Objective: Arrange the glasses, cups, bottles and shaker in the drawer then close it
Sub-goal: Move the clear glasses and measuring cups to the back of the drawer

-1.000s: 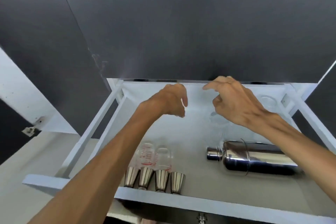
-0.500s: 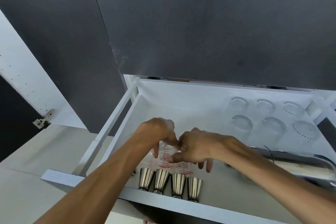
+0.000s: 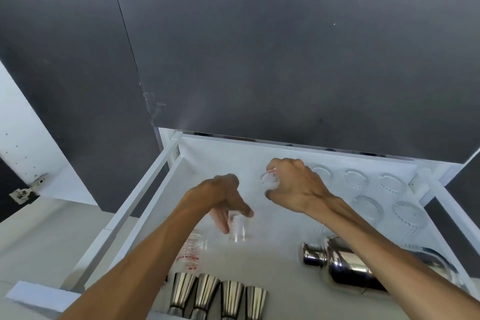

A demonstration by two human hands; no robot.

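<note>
The white drawer (image 3: 145,195) is pulled out below dark cabinet fronts. My left hand (image 3: 223,200) holds a small clear glass (image 3: 238,228) over the drawer's middle. My right hand (image 3: 293,184) grips another small clear glass (image 3: 270,180) farther back, beside several upturned clear glasses (image 3: 363,208) at the back right. A clear measuring glass with red marks (image 3: 193,249) stands at the left. Several steel cups (image 3: 218,299) line the front edge. The steel shaker (image 3: 337,262) lies on its side at the right, partly under my right forearm.
Dark cabinet doors (image 3: 259,46) rise behind the drawer. An open white door with a metal hinge (image 3: 24,191) is at the left. A pale countertop (image 3: 52,241) lies left of the drawer. Bare drawer floor shows between the cups and the shaker.
Both hands were together at the measuring glasses near the front. Now each has lifted a small glass; the right has moved to the back and the left to the middle.
</note>
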